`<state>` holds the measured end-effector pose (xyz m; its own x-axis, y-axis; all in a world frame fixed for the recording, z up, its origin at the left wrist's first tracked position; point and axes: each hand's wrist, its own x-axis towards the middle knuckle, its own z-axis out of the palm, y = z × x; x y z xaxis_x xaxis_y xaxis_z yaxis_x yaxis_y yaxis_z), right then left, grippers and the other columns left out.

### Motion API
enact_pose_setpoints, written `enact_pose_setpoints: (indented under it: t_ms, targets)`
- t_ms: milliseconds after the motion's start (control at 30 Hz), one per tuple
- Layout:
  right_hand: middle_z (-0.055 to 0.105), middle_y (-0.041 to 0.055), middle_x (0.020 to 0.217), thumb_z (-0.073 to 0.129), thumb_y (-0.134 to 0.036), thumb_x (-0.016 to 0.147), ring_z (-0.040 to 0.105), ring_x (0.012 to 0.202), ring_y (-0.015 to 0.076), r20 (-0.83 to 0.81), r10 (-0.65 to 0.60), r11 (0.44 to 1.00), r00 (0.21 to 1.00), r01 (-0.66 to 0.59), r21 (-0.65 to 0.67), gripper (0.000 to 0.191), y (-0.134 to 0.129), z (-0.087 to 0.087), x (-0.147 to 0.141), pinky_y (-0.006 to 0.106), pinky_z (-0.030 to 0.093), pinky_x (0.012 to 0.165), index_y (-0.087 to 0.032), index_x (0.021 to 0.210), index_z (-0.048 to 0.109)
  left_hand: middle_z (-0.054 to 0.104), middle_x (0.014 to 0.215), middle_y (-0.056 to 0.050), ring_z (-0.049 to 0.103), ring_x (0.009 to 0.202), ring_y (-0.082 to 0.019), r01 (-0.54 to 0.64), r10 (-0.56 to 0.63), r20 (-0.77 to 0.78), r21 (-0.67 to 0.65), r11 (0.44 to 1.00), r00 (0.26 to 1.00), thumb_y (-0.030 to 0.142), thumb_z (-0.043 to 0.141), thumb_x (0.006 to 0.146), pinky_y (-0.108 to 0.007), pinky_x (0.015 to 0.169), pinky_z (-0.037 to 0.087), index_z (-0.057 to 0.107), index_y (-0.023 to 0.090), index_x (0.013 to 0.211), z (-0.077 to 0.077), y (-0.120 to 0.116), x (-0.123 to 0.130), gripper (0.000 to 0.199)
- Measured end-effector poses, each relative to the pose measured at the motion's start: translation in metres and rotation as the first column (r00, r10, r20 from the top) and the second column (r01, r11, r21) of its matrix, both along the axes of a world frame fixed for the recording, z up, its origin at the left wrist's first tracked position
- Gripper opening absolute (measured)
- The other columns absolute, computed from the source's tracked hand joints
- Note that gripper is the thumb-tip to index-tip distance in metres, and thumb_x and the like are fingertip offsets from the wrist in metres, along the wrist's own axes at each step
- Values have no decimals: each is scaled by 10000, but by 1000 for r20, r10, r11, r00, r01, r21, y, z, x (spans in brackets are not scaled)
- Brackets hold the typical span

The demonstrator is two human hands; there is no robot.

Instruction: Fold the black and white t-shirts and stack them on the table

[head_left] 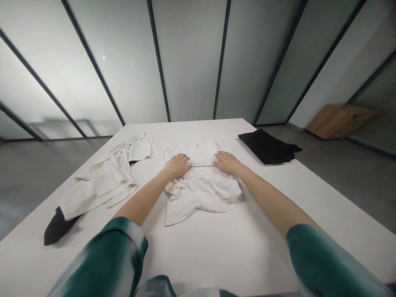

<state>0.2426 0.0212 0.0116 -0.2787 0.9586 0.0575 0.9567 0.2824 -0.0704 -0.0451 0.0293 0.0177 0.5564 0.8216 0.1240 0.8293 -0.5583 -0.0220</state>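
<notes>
Head view, two hands (178,166) (228,162) (bare), on one shirt (204,192)

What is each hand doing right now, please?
Left hand: on the white shirt; whether it grips cannot be told.
Right hand: likewise.

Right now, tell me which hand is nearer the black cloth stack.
Right. The right hand, at the white garment, is left of the black cloth stack; the left hand is farther left.
</notes>
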Motion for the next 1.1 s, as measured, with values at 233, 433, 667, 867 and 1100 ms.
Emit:
enact_pose_setpoints:
  t_ms: [233, 433, 667, 867, 1100]
  targets:
    - [252, 162, 1627, 291, -615, 969, 266, 1460, 407, 37, -193, 976, 980, 196, -92, 683, -15, -25, -26, 644, 253, 1111, -224, 1520, 386, 316, 1608, -136, 305, 1459, -349, -182, 175, -58, -164, 969, 983, 623, 283, 966, -580, 1119, 290, 393, 263, 1486, -21, 4, 15, 642]
    - [539, 204, 1423, 285, -590, 975, 507, 1277, 375, 18, -179, 983, 984, 180, -31, 634, -25, -6, -21, 541, 387, 1033, -174, 1358, 571, 582, 1350, -179, 548, 1237, -367, -319, 314, -57, -142, 937, 948, 672, 285, 939, -515, 973, 450, 570, 211, 1319, -4, -7, 20, 662]
    - [509, 165, 1462, 311, -469, 999, 477, 1309, 335, -17, -191, 981, 981, 191, -17, 541, 8, -16, 18, 492, 364, 1065, -178, 1403, 523, 415, 1540, -151, 376, 1410, -333, -239, 239, -11, -97, 966, 971, 611, 295, 959, -521, 1113, 320, 453, 231, 1445, -16, 6, 11, 637]
    - [517, 169, 1446, 300, -444, 994, 472, 1307, 334, -99, -305, 950, 947, 309, 36, 526, 24, -27, 35, 507, 365, 1059, -182, 1359, 572, 285, 1615, -168, 256, 1468, -413, -376, 373, -54, -198, 905, 926, 710, 253, 911, -641, 1111, 256, 379, 243, 1509, -19, 21, 14, 770]
    - [535, 302, 1332, 509, -464, 887, 493, 1248, 420, -229, -706, 683, 670, 730, 30, 597, 33, -18, 56, 548, 382, 1017, -24, 1274, 625, 279, 1621, -156, 236, 1489, -365, -293, 295, 8, -91, 952, 955, 632, 337, 932, -558, 1192, 161, 342, 188, 1530, -17, 12, 12, 744]
